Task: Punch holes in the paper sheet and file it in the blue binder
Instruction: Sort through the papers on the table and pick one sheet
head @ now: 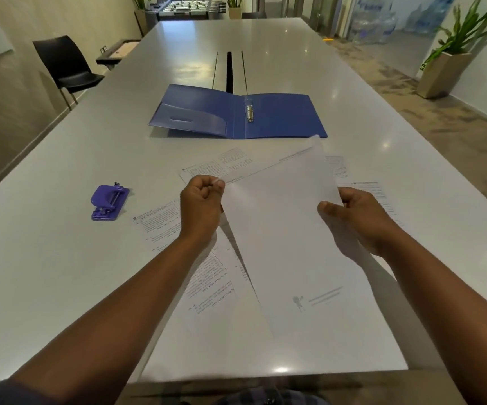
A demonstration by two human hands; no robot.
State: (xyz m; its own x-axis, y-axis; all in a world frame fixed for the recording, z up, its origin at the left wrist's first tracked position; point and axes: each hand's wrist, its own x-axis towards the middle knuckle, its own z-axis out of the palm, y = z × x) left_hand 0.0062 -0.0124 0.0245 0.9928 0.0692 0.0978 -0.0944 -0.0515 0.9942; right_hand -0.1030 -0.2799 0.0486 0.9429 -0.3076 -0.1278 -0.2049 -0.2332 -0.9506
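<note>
I hold a white paper sheet [283,229] lifted above the table, its back side toward me. My left hand [200,206] pinches its left edge and my right hand [356,217] grips its right edge. The blue binder [207,112] lies open flat farther back, its metal rings [249,112] in the middle near the spine. A purple hole punch [109,201] sits on the table to the left of my left hand.
Several printed sheets [207,276] lie spread on the grey table [61,258] under my hands. A cable slot [229,71] runs along the table's centre behind the binder. A black chair [64,65] stands at the left, a potted plant [446,62] at the right.
</note>
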